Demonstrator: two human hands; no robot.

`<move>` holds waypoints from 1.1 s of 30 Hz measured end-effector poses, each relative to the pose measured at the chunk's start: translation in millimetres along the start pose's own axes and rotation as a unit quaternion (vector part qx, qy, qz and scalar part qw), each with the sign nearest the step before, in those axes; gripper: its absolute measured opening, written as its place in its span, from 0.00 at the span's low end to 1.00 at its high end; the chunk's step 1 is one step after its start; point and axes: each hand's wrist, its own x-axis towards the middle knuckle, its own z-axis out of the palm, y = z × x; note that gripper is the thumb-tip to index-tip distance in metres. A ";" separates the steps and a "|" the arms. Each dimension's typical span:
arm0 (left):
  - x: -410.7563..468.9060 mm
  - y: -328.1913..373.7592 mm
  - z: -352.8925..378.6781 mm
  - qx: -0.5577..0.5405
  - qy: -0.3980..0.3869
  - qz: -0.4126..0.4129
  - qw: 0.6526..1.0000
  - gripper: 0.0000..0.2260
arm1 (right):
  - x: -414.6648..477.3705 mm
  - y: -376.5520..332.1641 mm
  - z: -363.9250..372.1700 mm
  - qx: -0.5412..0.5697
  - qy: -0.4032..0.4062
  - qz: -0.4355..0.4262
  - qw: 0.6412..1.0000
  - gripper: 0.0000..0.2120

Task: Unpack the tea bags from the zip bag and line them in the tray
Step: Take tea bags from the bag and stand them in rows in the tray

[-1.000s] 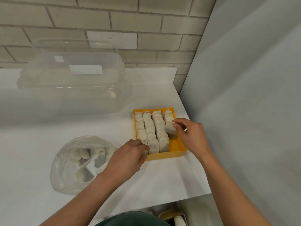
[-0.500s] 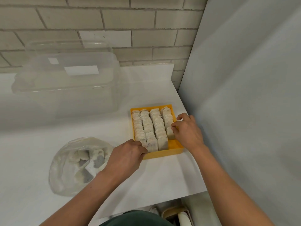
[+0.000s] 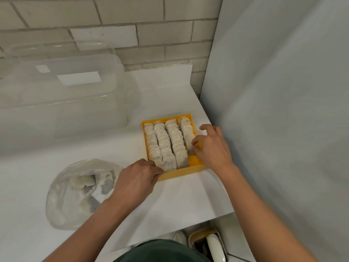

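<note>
tea bag lowered, right hand grip pinching it | left hand grip holds tray | white counter, brick wall

Pale brick wall, white counter, grey panel on the right, tiled floor

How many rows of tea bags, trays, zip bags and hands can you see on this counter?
Rows of tea bags: 4
Yellow tray: 1
Zip bag: 1
Hands: 2, left hand, right hand
Total: 8
</note>
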 end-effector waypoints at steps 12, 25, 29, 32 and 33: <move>1.1 4.1 -4.6 0.002 -0.005 -0.020 1.000 0.05 | 5.9 -14.8 1.2 -0.071 -0.096 0.041 0.992 0.12; -46.4 -17.0 -46.5 -0.077 0.126 -0.069 0.987 0.12 | -65.8 -81.2 -30.7 0.219 0.043 -0.026 0.974 0.06; -80.3 -51.8 -58.7 -0.088 0.181 -0.177 0.963 0.10 | -84.7 -142.2 -21.7 0.282 0.027 -0.102 0.953 0.08; -106.5 -80.5 -58.7 -0.067 0.188 -0.210 0.957 0.12 | -91.5 -181.8 -9.1 0.327 -0.018 -0.171 0.929 0.10; -113.7 -89.7 -57.7 -0.049 0.180 -0.213 0.959 0.13 | -93.7 -192.5 -5.0 0.327 -0.044 -0.189 0.925 0.10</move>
